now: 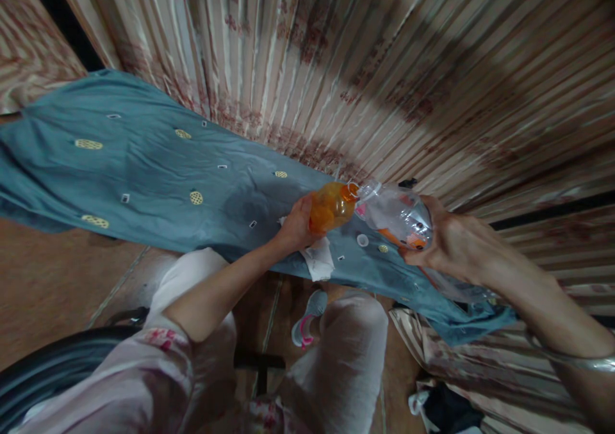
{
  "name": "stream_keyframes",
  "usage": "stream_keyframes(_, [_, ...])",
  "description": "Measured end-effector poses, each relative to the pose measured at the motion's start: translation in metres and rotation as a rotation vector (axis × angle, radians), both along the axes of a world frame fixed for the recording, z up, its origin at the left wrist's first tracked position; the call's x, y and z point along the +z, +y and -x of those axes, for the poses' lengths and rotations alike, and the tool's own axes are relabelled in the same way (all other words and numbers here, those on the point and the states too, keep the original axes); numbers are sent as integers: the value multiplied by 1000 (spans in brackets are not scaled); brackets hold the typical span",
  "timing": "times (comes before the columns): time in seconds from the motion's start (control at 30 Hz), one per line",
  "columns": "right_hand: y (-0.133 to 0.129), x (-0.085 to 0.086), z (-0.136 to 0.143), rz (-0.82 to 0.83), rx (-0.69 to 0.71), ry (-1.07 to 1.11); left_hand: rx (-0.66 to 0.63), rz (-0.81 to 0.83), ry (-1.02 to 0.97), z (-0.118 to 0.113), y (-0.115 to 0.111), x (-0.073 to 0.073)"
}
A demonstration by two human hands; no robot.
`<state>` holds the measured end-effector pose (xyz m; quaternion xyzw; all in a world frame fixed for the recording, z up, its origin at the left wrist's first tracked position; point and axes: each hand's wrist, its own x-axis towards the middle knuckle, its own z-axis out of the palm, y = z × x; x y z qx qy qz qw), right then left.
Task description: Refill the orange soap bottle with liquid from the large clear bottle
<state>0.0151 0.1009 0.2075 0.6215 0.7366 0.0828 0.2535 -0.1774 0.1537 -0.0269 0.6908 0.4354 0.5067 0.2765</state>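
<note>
My left hand (296, 228) is wrapped round a small bottle holding orange liquid (334, 207), tilted with its neck to the right. My right hand (449, 242) grips the base end of a larger clear plastic bottle (396, 210) with orange and pink markings, which lies nearly level in the air. The two bottle mouths meet or almost meet; I cannot tell whether liquid is passing between them. Below them, a round whitish cap (362, 240) lies on the blue-green cloth (158, 165). A crumpled white tissue (319, 261) hangs over the cloth's near edge, under my left hand.
Pleated, patterned curtains (269, 56) rise behind the long cloth-covered surface. Another clear plastic object (461, 288) sits below my right wrist, partly hidden. A black chair part (52, 363) is at lower left. Dark and white items (449, 408) lie at lower right.
</note>
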Motion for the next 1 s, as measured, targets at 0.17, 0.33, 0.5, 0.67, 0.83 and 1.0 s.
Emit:
stream_keyframes(0.17, [0,0,0,-21,2,1,13,20,18,-1,0,-2])
stream_keyframes(0.33, [-1,2,3,16,-11,40,19,15,46,-1,1,-3])
stream_keyframes(0.5, [-1,2,2,-21,13,43,3,9,31,0,2,-4])
stream_keyframes(0.67, [-1,2,1,3,17,53,11,16,31,0,0,-2])
stream_keyframes(0.83, [-1,1,0,-15,14,34,7,18,24,-1,1,-1])
stream_keyframes(1.0, [0,-4,-6,-93,82,67,9,23,24,-1,1,-4])
